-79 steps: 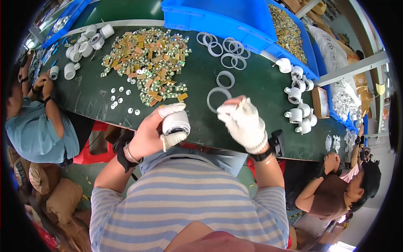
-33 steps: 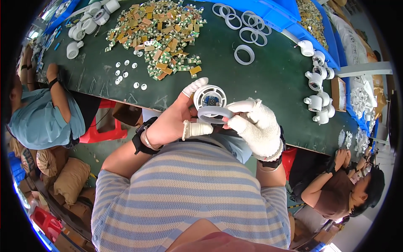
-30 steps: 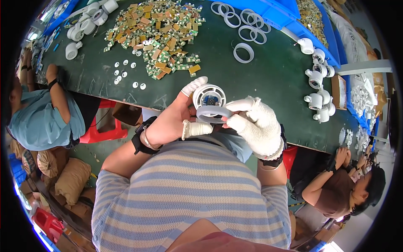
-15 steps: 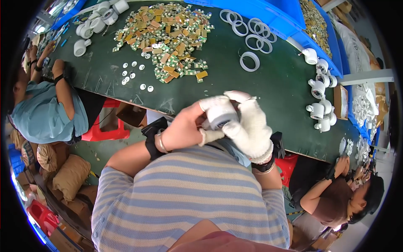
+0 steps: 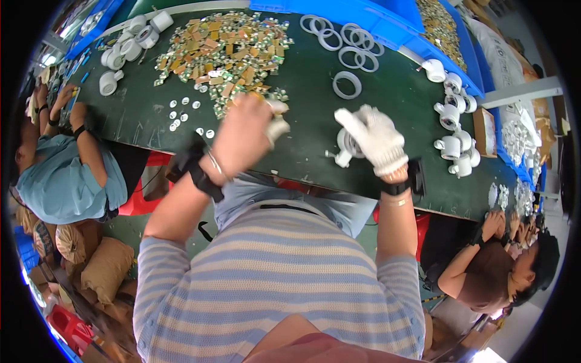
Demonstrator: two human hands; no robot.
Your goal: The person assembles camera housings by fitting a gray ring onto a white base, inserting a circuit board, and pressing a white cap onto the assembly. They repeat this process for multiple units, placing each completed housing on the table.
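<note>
My left hand (image 5: 245, 130), with white covers on the thumb and a finger, reaches over the near edge of a heap of small green and orange circuit boards (image 5: 227, 54). It is a little blurred; its thumb and covered finger are apart, and its other fingertips are partly hidden at the boards. My right hand (image 5: 378, 142), in a white knitted glove, grips a white round housing (image 5: 347, 145) on the green table. A small bracket (image 5: 341, 159) sticks out from the housing toward me. The glove hides the housing's right side.
Several white rings (image 5: 347, 85) lie beyond my right hand. White discs (image 5: 183, 104) are scattered left of the heap. More white housings stand at the far left (image 5: 128, 48) and at the right (image 5: 448, 116). Blue bins (image 5: 363, 18) line the back. People sit at both sides.
My hands, together around the housing in front of my body, have parted. The right has set the housing on the table; the left has let go and moved forward and left to the circuit boards.
</note>
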